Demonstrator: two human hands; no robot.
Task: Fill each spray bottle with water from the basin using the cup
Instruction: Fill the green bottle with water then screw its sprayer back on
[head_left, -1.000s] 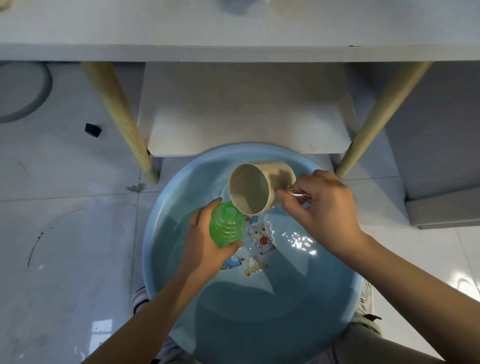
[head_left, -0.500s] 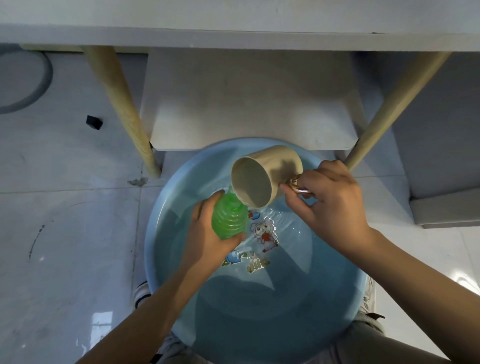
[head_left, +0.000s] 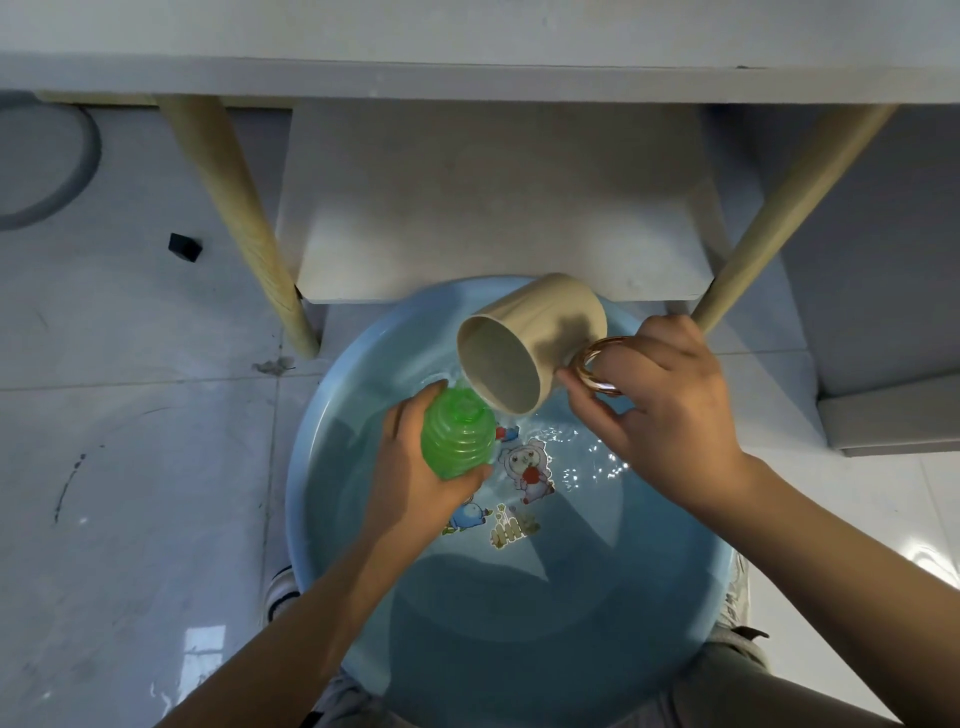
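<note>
Blue basin (head_left: 311, 499) on tiles, left hand (head_left: 415, 483) gripping ribbed green bottle (head_left: 457, 441); right hand (head_left: 670, 421) tipping beige cup (head_left: 540, 332)

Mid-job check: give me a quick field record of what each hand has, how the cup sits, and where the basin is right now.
left hand: grips the green bottle over the basin, mouth up
right hand: holds the cup by its metal ring handle
cup: tipped steeply, mouth facing down-left, its lower rim just above the bottle mouth
pour: a thin stream shows at the lip; bottle fill level cannot be told
basin: blue, on the floor, holding water, cartoon prints on its bottom
surroundings: table legs and a white shelf beyond the basin
</note>
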